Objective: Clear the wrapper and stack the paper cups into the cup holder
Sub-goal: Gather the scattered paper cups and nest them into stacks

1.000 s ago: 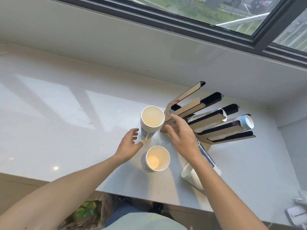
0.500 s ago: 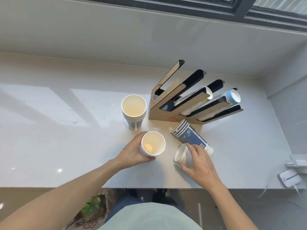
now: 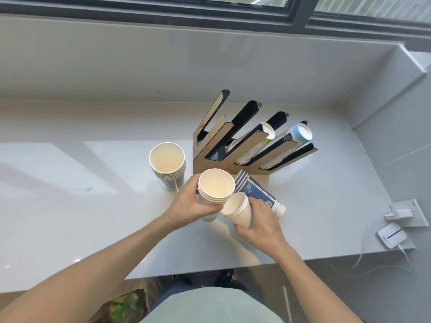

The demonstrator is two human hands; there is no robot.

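Observation:
My left hand grips a short stack of white paper cups, held upright above the counter. My right hand holds a second small stack of white cups, tilted with its mouth toward the left stack and touching it. A taller stack of cups stands on the counter to the left. A blue-printed stack of cups lies on its side behind my right hand. The slanted cardboard cup holder stands behind, with cups in its two right slots.
The white counter runs along a wall under a window. A white charger and a small white device with cables lie at the right edge. A bag sits on the floor below the counter's front edge.
My left hand took hold of the white cups and lifted them. My right hand left the holder, picked up the fallen white cups and brought them against the left stack.

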